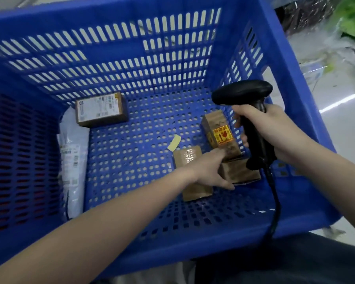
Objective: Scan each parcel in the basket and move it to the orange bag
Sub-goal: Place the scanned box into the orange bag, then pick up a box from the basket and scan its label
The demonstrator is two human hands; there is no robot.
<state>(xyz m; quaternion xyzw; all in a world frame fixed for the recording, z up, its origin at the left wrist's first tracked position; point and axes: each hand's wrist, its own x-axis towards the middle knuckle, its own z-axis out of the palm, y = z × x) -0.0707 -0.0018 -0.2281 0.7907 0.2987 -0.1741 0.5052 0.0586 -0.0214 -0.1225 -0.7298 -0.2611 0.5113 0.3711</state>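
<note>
A blue slotted basket (111, 23) holds several parcels. At its back left lies a brown box with a white label (101, 109), and a white poly mailer (73, 160) leans along the left wall. At the right sit a box with an orange sticker (219, 130), a small brown box (242, 173) and a longer brown box (187, 155). My left hand (209, 171) reaches over the longer box with fingers spread, its index fingertip touching the stickered box. My right hand (275, 130) grips a black barcode scanner (242, 93) above the basket's right side. No orange bag is in view.
A yellow paper slip (174, 142) lies on the basket floor. The scanner's black cable (275, 201) hangs down over the basket's near wall. Beyond the right rim are clear plastic bags with greens (353, 21) on a pale floor.
</note>
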